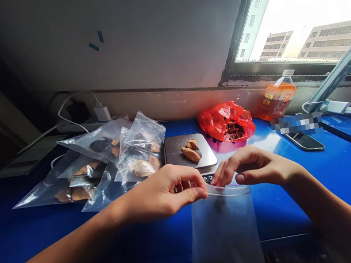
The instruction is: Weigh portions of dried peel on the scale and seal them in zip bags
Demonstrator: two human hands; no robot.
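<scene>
Clear plastic is up front: an empty zip bag (224, 231) is hanging over the near edge of the blue desk (322, 187), its mouth held up between both hands. On one side the left hand (162, 194) is pinching the bag's top strip, thumb and fingers pressed together on the plastic. On the other, the right hand (255, 167) is gripping the same strip, fingers curled and closed on it, and the two hands are sitting near each other, fingertips almost meeting above the opening.

Just beyond the knuckles, a small scale (189, 151) is sitting on the desk, with two brown pieces (191, 150) lying on its dark platform. Left of it, a heap of filled bags (109, 160) is sprawling across the desk, each one showing brown and pale chunks inside. Right of the scale, a red bag (226, 122) is lying open with dark bits showing in its mouth. Further right, a phone (305, 140) is resting flat, and behind it an orange bottle (275, 96) is leaning against the sill. Way back by the wall, a white charger (102, 112) is trailing its cable, and daylight is pouring through the window (303, 7).
</scene>
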